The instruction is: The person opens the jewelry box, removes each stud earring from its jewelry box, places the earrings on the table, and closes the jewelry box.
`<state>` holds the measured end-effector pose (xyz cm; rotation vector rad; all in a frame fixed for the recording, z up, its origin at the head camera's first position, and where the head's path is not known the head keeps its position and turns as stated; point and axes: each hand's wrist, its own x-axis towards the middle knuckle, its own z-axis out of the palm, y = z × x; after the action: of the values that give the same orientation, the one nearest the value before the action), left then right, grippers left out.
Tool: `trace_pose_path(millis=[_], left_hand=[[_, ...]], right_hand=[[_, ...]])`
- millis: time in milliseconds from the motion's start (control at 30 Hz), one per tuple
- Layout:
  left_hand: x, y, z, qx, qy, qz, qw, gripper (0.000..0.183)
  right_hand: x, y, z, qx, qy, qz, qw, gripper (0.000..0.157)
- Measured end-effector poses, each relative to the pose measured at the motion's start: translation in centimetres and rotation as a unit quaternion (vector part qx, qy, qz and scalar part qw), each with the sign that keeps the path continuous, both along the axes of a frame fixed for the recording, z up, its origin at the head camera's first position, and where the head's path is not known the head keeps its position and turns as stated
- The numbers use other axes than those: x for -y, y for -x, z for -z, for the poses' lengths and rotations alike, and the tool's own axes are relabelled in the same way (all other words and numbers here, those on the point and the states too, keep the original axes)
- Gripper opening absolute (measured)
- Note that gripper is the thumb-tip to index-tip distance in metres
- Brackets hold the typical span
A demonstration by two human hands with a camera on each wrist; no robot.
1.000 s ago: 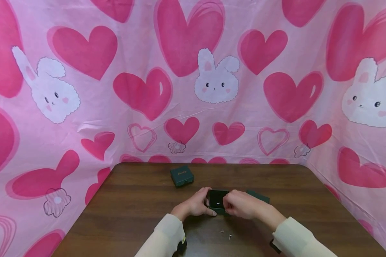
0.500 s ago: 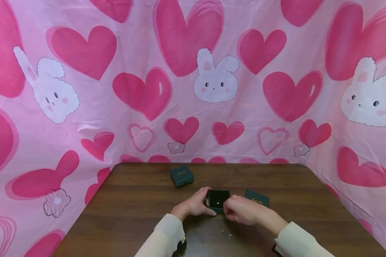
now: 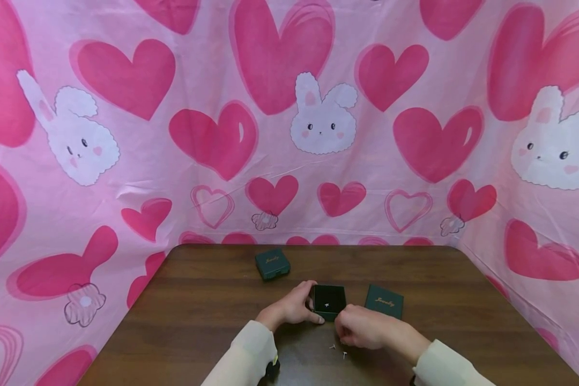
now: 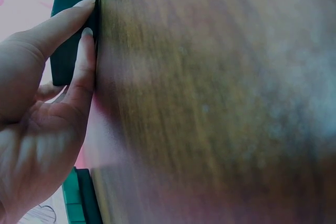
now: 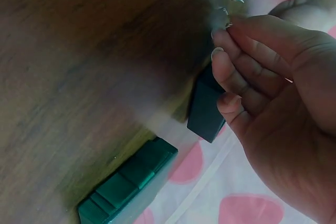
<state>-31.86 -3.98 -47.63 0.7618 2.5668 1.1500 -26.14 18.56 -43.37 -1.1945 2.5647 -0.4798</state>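
A dark green jewelry box base (image 3: 330, 300), lined in black, sits lidless on the table with a tiny silver piece (image 3: 326, 305) inside. My left hand (image 3: 296, 305) grips its left side; in the left wrist view the thumb and fingers touch the dark box wall (image 4: 71, 40). Just off the near right corner is my right hand (image 3: 364, 326), thumb and fingertips together. Between them a tiny silver stud (image 5: 227, 24), like an earring, shows in the right wrist view. Two more small silver studs (image 3: 344, 355) lie on the table in front.
The green lid (image 3: 385, 301) with gold lettering lies right of the base, partly behind my right hand. A similar closed green box (image 3: 272, 264) stands further back on the left. Pink heart-printed cloth (image 3: 323, 161) hangs behind the wooden table (image 3: 212, 321).
My right hand has drawn back from over the box toward the near edge, uncovering the box's right side and more of the lid. The left hand and the base stay put.
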Motion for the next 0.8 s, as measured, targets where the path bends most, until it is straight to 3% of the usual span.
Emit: trace_pose_path(millis=[200, 533, 800], left_hand=[[0.0, -0.1, -0.2, -0.001, -0.002, -0.001, 1.0, 0.081], [-0.1, 0.0, -0.1, 0.005, -0.003, -0.002, 1.0, 0.077], [-0.1, 0.1, 0.0, 0.003, -0.005, -0.001, 1.0, 0.072]], right_hand=[[0.1, 0.2, 0.1, 0.007, 0.0, -0.005, 1.0, 0.015], [-0.3, 1.4, -1.1, -0.041, 0.028, -0.026, 0.998, 0.01], [-0.3, 2.3, -1.5, -0.036, 0.032, -0.005, 0.999, 0.003]])
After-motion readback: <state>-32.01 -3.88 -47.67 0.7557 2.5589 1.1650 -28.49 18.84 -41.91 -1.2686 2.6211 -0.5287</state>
